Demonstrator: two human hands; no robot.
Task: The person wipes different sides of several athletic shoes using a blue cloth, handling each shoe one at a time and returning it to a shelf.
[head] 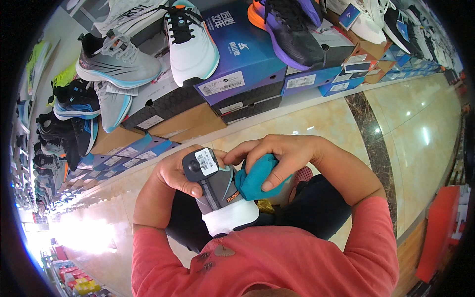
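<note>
My left hand [180, 172] grips a grey running shoe [219, 189] with a thick white sole, held heel towards my chest above my lap. A dark tag [191, 167] with a white barcode sticker lies over the shoe near my left thumb. In my right hand [276, 159] is a bunched teal cloth [259, 180], pressed against the side of the shoe. The fingertips of my right hand touch the shoe's upper edge. The underside of the shoe and most of my left fingers are hidden.
Stacked shoe boxes [248, 55] line the shelf in front, with a white running shoe [191, 48], a grey shoe [118, 61] and a black and purple shoe [293, 37] on top. Tiled floor [404, 111] stretches to the right, where a red box [438, 230] stands near the edge.
</note>
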